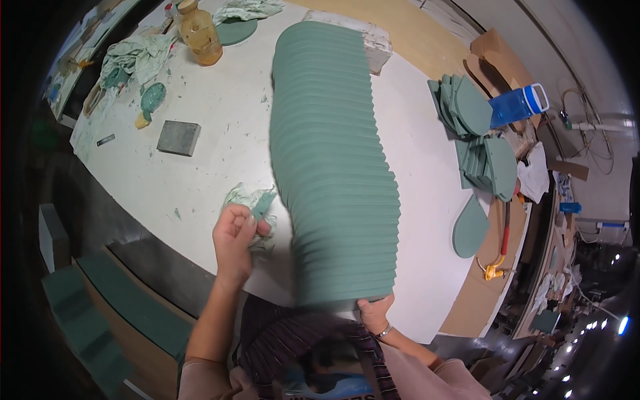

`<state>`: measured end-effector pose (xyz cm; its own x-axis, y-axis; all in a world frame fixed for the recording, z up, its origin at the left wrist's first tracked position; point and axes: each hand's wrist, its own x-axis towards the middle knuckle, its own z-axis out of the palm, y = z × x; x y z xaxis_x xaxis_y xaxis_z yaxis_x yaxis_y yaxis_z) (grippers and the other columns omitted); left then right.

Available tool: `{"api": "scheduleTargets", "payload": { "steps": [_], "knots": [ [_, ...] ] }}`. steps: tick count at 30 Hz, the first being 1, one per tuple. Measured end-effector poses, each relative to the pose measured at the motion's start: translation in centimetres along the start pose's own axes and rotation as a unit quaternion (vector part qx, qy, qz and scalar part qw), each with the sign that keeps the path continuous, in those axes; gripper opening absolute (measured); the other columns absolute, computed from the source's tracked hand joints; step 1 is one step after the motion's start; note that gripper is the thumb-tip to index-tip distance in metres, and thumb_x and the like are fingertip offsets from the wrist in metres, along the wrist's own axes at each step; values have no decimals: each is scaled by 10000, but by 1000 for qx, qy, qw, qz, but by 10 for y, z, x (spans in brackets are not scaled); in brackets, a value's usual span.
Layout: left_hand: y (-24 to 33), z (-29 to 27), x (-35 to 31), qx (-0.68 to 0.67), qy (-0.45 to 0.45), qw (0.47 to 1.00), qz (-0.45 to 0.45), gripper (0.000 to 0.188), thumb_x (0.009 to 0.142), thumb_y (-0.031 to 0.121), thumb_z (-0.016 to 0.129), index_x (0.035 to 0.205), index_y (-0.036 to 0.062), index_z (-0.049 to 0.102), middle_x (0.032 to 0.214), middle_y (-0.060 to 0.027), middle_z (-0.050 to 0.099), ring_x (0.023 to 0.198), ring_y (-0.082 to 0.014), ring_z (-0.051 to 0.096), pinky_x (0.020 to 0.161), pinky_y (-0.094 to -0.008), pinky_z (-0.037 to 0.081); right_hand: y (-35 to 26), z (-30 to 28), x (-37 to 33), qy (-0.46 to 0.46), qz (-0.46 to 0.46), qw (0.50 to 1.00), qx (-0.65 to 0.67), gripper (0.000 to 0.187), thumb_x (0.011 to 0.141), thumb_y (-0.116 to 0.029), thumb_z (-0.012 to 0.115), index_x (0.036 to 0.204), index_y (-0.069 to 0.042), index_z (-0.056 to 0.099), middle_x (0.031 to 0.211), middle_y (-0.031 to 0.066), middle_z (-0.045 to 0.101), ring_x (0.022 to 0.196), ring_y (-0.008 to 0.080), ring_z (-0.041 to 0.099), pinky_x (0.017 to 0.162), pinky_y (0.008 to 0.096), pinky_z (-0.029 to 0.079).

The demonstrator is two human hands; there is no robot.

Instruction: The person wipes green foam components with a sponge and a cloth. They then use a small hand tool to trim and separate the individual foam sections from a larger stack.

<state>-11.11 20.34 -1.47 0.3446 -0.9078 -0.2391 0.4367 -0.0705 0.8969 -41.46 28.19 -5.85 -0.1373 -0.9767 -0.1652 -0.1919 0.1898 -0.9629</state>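
A long, wavy green ribbed form (337,173) lies lengthwise down the white table, its near end close to my body. My right hand (377,312) grips the right corner of that near end, with several of its fingers hidden. To the left of the form, my left hand (235,237) is closed, its fingers curled in a pinch around a small flat green piece (264,204). Just behind that hand is a crumpled pale-green cloth (248,196); whether the fingers hold it too, I cannot tell.
A dark grey block (179,138), a yellowish jar (200,33) and crumpled rags (143,57) sit at the far left. A white block (378,48) stands at the form's far end. Rightward are stacked green rounded plates (490,167), a teardrop-shaped plate (471,228) and a blue bottle (510,107).
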Motion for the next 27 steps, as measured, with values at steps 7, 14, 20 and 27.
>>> {"api": "scheduleTargets", "payload": {
  "steps": [7,14,20,27],
  "knots": [
    [3,0,62,108,-2,994,22,24,994,25,534,989,30,557,798,-27,651,706,-57,533,675,-201,419,64,-28,-18,31,-71,978,-192,581,592,-229,846,1071,-2,608,980,117,643,873,258,629,788,410,518],
    [15,8,107,342,-5,924,173,88,911,1,644,826,1,622,683,-35,589,629,-95,522,581,-253,410,69,-27,-20,16,-37,983,-177,623,589,-294,864,1077,-1,608,977,117,643,872,261,631,786,415,518],
    [20,9,126,412,-40,864,288,83,837,-19,686,789,1,621,679,-96,593,604,-223,547,570,-314,428,73,-28,-20,6,-32,984,-178,663,587,-350,880,1081,-1,609,973,117,644,872,263,632,784,420,518],
    [24,14,131,435,-54,832,339,93,838,1,688,773,9,622,681,-100,604,605,-253,550,564,-345,434,85,-34,-23,-5,-33,983,-183,713,584,-415,898,1087,0,610,969,117,644,871,266,634,782,425,519]
  ]
}}
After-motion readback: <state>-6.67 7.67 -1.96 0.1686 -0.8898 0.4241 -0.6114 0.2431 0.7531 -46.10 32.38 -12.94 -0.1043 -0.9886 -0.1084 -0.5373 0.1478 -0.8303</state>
